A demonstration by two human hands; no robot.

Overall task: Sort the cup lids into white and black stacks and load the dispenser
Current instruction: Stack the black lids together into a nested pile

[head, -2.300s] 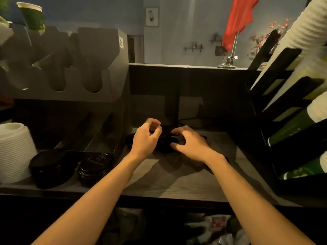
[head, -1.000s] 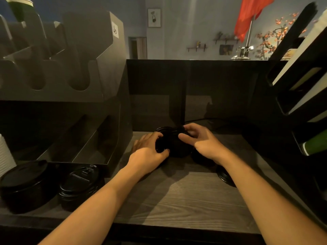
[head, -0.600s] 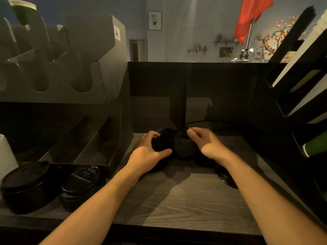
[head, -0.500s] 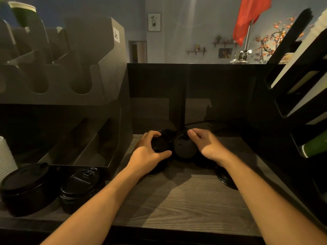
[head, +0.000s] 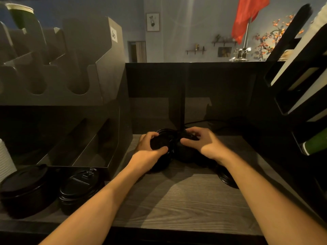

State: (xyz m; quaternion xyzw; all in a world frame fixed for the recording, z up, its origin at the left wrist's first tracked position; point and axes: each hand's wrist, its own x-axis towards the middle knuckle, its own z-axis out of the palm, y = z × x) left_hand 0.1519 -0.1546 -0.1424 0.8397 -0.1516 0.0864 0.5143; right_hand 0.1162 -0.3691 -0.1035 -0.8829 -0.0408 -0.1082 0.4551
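Observation:
Several black cup lids [head: 187, 152] lie in a loose pile at the back of the wooden counter. My left hand [head: 148, 152] grips one black lid [head: 160, 141], thumb across its top. My right hand [head: 203, 144] is closed over another black lid on the pile's right side. One stray black lid [head: 225, 177] lies under my right forearm. Two black lid stacks [head: 24, 188] [head: 79, 186] stand at the front left, and a white lid stack [head: 5, 160] shows at the left edge. The dark lid dispenser [head: 70, 82] rises on the left.
A black cup rack [head: 300, 89] with white and green cups fills the right side. A dark back panel [head: 194, 82] closes the counter behind the pile, with a cable along its foot. Bare wooden counter [head: 177, 200] lies between my forearms.
My right hand has shifted from the lid's near edge to over the pile's right side, fingers curled. My left hand keeps its hold on its lid. The view has barely moved.

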